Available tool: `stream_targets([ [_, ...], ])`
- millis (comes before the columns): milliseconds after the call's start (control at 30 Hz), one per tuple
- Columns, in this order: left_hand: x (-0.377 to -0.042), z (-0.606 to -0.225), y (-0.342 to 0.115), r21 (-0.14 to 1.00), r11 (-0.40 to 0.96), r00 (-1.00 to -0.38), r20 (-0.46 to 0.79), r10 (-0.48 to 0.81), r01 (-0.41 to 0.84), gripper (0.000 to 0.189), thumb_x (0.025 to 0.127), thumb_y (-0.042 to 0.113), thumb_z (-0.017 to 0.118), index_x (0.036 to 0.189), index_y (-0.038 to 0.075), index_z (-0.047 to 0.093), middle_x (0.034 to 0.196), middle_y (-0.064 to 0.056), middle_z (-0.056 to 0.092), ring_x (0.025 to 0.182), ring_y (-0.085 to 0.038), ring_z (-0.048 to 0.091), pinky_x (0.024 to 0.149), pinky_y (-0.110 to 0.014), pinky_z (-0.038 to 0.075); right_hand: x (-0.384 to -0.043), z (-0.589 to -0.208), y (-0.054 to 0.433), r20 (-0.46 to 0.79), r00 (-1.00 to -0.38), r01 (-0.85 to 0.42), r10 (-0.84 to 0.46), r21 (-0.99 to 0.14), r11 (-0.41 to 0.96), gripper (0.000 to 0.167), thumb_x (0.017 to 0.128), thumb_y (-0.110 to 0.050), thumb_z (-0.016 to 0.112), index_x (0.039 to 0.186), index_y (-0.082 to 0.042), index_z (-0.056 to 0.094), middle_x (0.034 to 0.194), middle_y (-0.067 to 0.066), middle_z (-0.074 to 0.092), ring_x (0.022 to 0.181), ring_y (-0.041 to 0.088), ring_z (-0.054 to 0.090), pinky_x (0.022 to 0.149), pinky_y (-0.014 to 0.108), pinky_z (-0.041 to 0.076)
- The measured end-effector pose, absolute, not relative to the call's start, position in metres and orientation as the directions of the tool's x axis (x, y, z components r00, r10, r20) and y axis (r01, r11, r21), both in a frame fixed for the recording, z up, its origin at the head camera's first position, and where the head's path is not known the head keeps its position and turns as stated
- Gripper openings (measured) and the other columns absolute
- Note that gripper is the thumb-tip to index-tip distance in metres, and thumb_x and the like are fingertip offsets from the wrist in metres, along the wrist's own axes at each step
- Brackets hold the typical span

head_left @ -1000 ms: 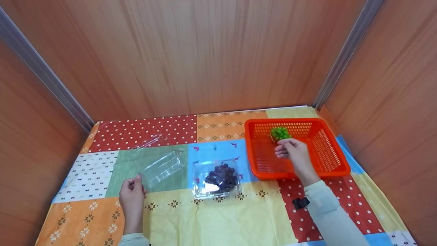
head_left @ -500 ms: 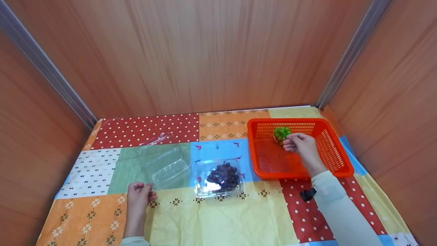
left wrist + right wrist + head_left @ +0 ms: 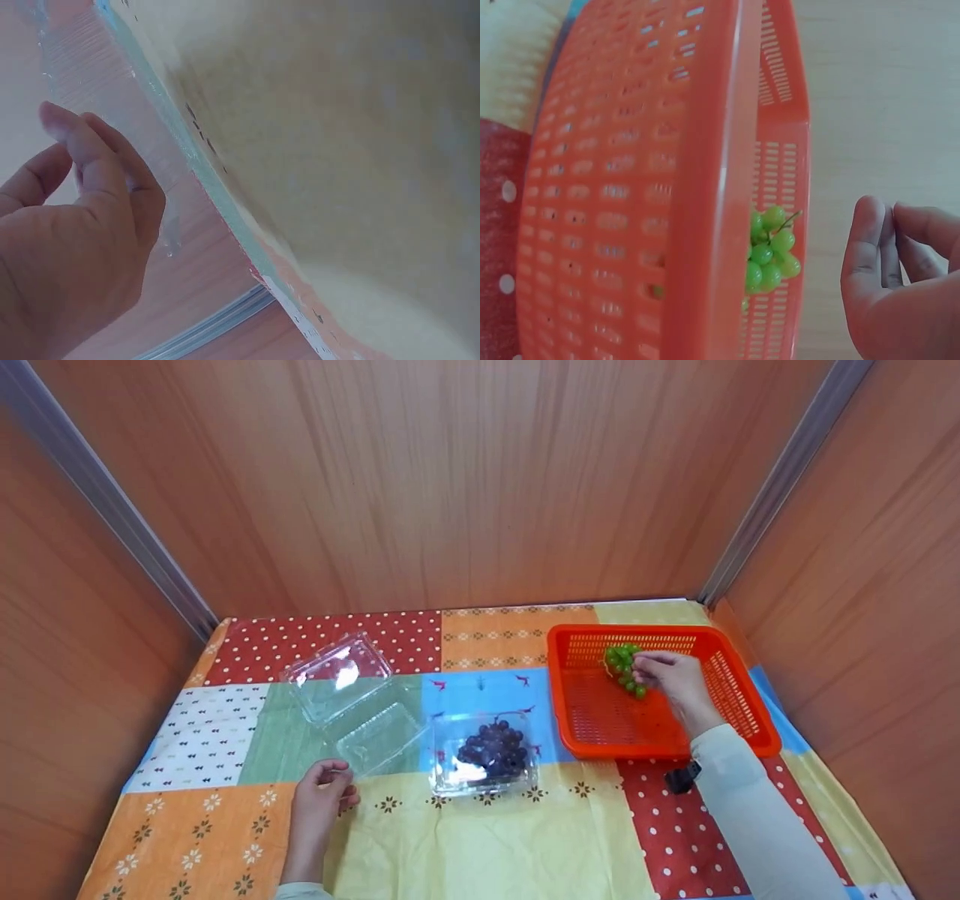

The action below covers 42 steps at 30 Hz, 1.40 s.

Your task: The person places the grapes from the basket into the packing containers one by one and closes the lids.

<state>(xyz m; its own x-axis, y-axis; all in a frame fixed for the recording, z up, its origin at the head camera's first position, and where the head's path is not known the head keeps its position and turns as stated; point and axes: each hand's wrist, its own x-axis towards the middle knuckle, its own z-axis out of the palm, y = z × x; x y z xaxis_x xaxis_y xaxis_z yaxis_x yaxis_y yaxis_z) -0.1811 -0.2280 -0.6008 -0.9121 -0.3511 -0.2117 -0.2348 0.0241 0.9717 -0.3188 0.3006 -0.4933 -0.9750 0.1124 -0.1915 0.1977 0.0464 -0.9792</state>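
My left hand pinches the near corner of a clear plastic clamshell box whose lid lies folded back on the left. In the left wrist view the thumb and index finger of the left hand come close together, with the clear plastic behind them. Inside the orange basket is a bunch of green grapes. My right hand is over the basket beside the bunch, thumb near index finger. Seen from the right wrist, the green grapes stand apart from the fingertips.
A second clear box with dark purple grapes stands mid-table. The orange perforated basket is on the right. Under everything lies a patchwork cloth. Wood-look panels enclose the back and sides.
The left hand and the clamshell box have shifted a little right, and the lid has swung from edge-on to folded back. The right hand has drawn slightly right, showing more of the green grapes.
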Motion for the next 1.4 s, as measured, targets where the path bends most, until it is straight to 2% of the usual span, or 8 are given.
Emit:
stream_targets([
  [133,-0.18,-0.602,-0.232,0.964,0.068,-0.908,-0.216,-0.359,-0.256,0.027,0.101,0.01,0.058,0.124,-0.003,0.052,0.097,-0.014,0.056,0.073,-0.021,0.066,0.068,-0.031,0.06,-0.325,-0.496,0.305,-0.212,-0.97,0.22,0.122,-0.974,0.055,0.033,0.096,-0.019,0.067,0.125,-0.003,0.068,0.115,0.012,0.069,0.086,0.019,0.07,0.089,0.03,0.055],
  [267,-0.179,-0.601,-0.236,0.958,0.067,-0.9,-0.235,-0.368,-0.277,0.048,0.1,0.009,0.06,0.141,0.002,0.038,0.104,-0.021,0.062,0.075,-0.024,0.068,0.07,-0.032,0.059,-0.332,-0.494,0.307,-0.223,-0.966,0.234,0.131,-0.969,0.079,0.036,0.096,-0.021,0.067,0.127,-0.003,0.067,0.111,0.007,0.071,0.087,0.017,0.07,0.094,0.033,0.053],
  [433,-0.18,-0.598,-0.239,0.943,0.096,-0.891,-0.263,-0.371,-0.318,0.067,0.099,0.011,0.06,0.155,0.004,0.024,0.109,-0.024,0.065,0.077,-0.025,0.069,0.069,-0.033,0.059,-0.343,-0.488,0.308,-0.222,-0.965,0.243,0.14,-0.957,0.159,0.043,0.095,-0.026,0.067,0.132,-0.005,0.063,0.122,0.01,0.068,0.093,0.016,0.07,0.095,0.031,0.052],
  [500,-0.181,-0.598,-0.24,0.938,0.111,-0.891,-0.27,-0.365,-0.329,0.068,0.1,0.012,0.06,0.156,0.004,0.023,0.109,-0.023,0.066,0.077,-0.025,0.069,0.069,-0.032,0.059,-0.347,-0.486,0.309,-0.204,-0.969,0.23,0.14,-0.949,0.214,0.043,0.096,-0.028,0.066,0.133,-0.006,0.063,0.128,0.014,0.064,0.098,0.019,0.069,0.093,0.029,0.052],
  [667,-0.181,-0.597,-0.237,0.954,0.101,-0.91,-0.232,-0.345,-0.282,0.067,0.098,0.007,0.061,0.155,0.001,0.026,0.104,-0.025,0.066,0.074,-0.023,0.068,0.068,-0.033,0.059,-0.358,-0.481,0.314,-0.173,-0.972,0.216,0.158,-0.924,0.315,0.041,0.097,-0.03,0.064,0.13,-0.005,0.065,0.129,0.017,0.063,0.111,0.03,0.063,0.091,0.025,0.053],
  [800,-0.18,-0.597,-0.235,0.961,0.107,-0.92,-0.205,-0.335,-0.254,0.066,0.097,0.005,0.063,0.153,-0.001,0.028,0.101,-0.023,0.065,0.073,-0.023,0.067,0.067,-0.033,0.059,-0.365,-0.479,0.318,-0.197,-0.969,0.236,0.148,-0.914,0.33,0.044,0.098,-0.031,0.063,0.134,-0.007,0.062,0.132,0.014,0.061,0.119,0.033,0.059,0.098,0.028,0.05],
  [1033,-0.179,-0.598,-0.233,0.954,0.136,-0.919,-0.211,-0.332,-0.268,0.066,0.097,0.007,0.063,0.153,-0.001,0.029,0.102,-0.023,0.066,0.072,-0.023,0.067,0.067,-0.034,0.058,-0.38,-0.488,0.317,-0.203,-0.974,0.225,0.1,-0.906,0.358,0.042,0.097,-0.027,0.065,0.132,-0.003,0.063,0.132,0.017,0.06,0.12,0.034,0.057,0.106,0.04,0.045],
  [1400,-0.18,-0.598,-0.238,0.942,0.132,-0.904,-0.248,-0.349,-0.309,0.066,0.098,0.006,0.062,0.154,0.0,0.028,0.102,-0.024,0.066,0.07,-0.024,0.067,0.066,-0.035,0.058,-0.402,-0.503,0.309,-0.256,-0.967,0.231,0.006,-0.863,0.449,0.039,0.097,-0.016,0.066,0.133,-0.002,0.062,0.139,0.019,0.055,0.121,0.036,0.056,0.107,0.045,0.044],
])
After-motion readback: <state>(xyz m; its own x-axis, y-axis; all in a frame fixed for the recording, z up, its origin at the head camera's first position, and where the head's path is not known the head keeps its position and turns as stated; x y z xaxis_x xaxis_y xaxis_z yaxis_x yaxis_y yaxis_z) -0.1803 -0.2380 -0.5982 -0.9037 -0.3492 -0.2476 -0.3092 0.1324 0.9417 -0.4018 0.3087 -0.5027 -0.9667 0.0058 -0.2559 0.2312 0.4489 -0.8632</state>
